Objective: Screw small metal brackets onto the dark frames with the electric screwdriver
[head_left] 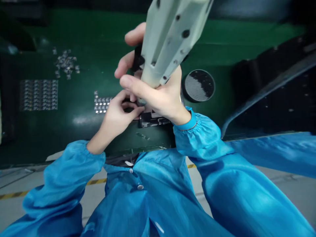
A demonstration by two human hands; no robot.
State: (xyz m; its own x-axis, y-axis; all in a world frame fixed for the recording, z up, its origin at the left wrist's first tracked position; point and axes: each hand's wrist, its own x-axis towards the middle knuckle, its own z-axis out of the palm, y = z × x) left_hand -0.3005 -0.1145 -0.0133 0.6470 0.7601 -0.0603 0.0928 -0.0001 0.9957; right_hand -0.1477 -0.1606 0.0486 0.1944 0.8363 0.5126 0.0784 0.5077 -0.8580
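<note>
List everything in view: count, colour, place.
Long angular object: one, pale green, top
Round dish: one, black, right
Metallic part grids: two, silvery, left
Loose metallic cluster: one, silvery, upper left
Flat block: one, black, near hands
Thin scraps: few, translucent, below block
Tabletop: one, green, centre
Bulky shapes: unclear, black, far right
Striped floor tape: unclear, yellow-black, bottom
Shiny coat: one, blue, bottom
Left hand: one, bare, centre
Right hand: one, bare, centre

A green table [84, 135] stretches across the room, a soft patch of light [82, 121] on its top. Below, yellow-and-black tape [14, 196] crosses the pale grey floor [14, 212]
</note>
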